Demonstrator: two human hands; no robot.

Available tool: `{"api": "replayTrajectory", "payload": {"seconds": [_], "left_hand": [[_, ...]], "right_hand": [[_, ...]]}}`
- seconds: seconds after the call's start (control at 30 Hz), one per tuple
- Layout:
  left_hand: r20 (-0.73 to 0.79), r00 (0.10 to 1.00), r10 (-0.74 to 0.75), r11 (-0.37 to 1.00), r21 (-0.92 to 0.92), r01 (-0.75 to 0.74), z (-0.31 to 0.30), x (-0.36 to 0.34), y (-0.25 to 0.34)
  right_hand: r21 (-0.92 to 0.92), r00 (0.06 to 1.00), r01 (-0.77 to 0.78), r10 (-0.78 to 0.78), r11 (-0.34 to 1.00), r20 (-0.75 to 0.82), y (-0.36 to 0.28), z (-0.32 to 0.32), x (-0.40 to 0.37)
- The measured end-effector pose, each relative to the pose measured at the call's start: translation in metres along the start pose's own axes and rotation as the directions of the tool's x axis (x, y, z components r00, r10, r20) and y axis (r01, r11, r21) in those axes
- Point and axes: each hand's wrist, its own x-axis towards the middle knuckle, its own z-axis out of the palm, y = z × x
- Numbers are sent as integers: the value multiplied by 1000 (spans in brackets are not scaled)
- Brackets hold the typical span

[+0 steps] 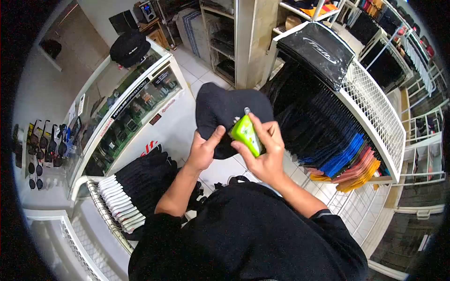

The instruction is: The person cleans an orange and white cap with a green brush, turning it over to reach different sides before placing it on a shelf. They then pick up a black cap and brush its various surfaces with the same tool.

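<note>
My left hand (pixel 205 151) grips the edge of a black cap (pixel 215 105), thumb on top of the dark fabric. Small white marks show on the cap's front. In my right hand (pixel 268 152) is a bright green palm-sized block (pixel 247 135) with pale patches, held between thumb and fingers. One end of the block is right at the white marks on the cap. What kind of tool the block is, I cannot tell. The cap is held up in front of my chest.
To the left stands a glass display counter (pixel 136 96) with another black cap (pixel 130 48) on top. Below it, folded black and white garments (pixel 123 201) fill a wire rack. At right, a white mesh rack (pixel 375 112) holds dark and coloured clothes (pixel 342 154).
</note>
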Motion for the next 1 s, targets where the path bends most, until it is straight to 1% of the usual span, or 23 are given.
{"api": "replayTrajectory", "payload": {"seconds": [0.03,0.07,0.1,0.17,0.2,0.23,0.3,0.33,0.37,0.43,0.47,0.5,0.57,0.6,0.67,0.7,0.77,0.8,0.83,0.9,0.93,0.97,1.0], "left_hand": [[32,999,-16,1000,7,16,0,-3,-5],[61,996,-63,997,-38,65,0,-8,-14],[41,995,-87,995,-50,89,1,-13,-19],[18,998,-55,997,-46,55,9,-17,-18],[35,998,-53,998,-40,54,10,-15,-18],[12,1000,-28,995,-91,29,11,-14,-20],[-43,999,-5,989,-150,-1,11,-19,-23],[-51,999,-7,984,-176,-2,9,-19,-24],[-53,998,-17,980,-200,7,8,-20,-26],[-55,998,-9,988,-152,0,6,-19,-29],[-54,999,5,994,-109,-11,6,-17,-30],[-49,999,4,994,-108,-9,5,-17,-28],[47,996,-69,992,-102,74,1,-18,-20],[50,996,-72,992,-101,77,-1,-18,-17],[52,995,-80,974,-207,90,-4,-16,-11],[53,995,-83,974,-207,92,-1,-14,-9],[44,993,-112,969,-218,119,11,-11,0],[80,987,-136,958,-242,152,16,-12,4],[77,988,-132,959,-244,147,19,-11,1],[47,988,-146,969,-193,153,21,-11,-4],[12,992,-122,974,-191,122,21,-10,-3],[11,993,-120,975,-189,120,18,-11,-2],[31,995,-98,989,-107,101,13,-11,-2]], "right_hand": [[0,999,34,-34,999,-20,3,-1,4],[-57,1000,-17,16,998,-8,6,-5,16],[-40,997,-72,71,997,-22,11,-7,31],[-26,980,-198,197,980,-34,30,-15,50],[-26,972,-221,218,975,-88,28,-25,52],[-27,965,-234,229,972,-129,27,-36,55],[141,948,-259,279,956,-152,39,-53,47],[291,912,-376,406,880,-48,41,-59,42],[410,882,-451,465,793,72,37,-63,37],[511,826,-553,515,658,230,41,-62,28],[508,805,-581,539,635,247,38,-58,25],[493,828,-544,532,679,180,34,-52,23],[289,874,-483,473,827,107,44,-52,17],[290,873,-484,476,825,104,43,-53,16],[278,895,-442,439,853,76,42,-54,15],[277,894,-444,442,852,75,38,-54,14],[88,897,-441,441,893,22,29,-51,14],[-295,993,-108,86,950,-84,32,-45,13],[-399,997,-38,7,916,-78,27,-42,11],[-242,992,42,-70,969,-105,13,-26,-2],[-120,999,2,-8,993,-42,5,-20,-18],[-66,995,88,-84,994,54,0,-19,-26],[-77,989,121,-113,990,92,2,-19,-25]]}}
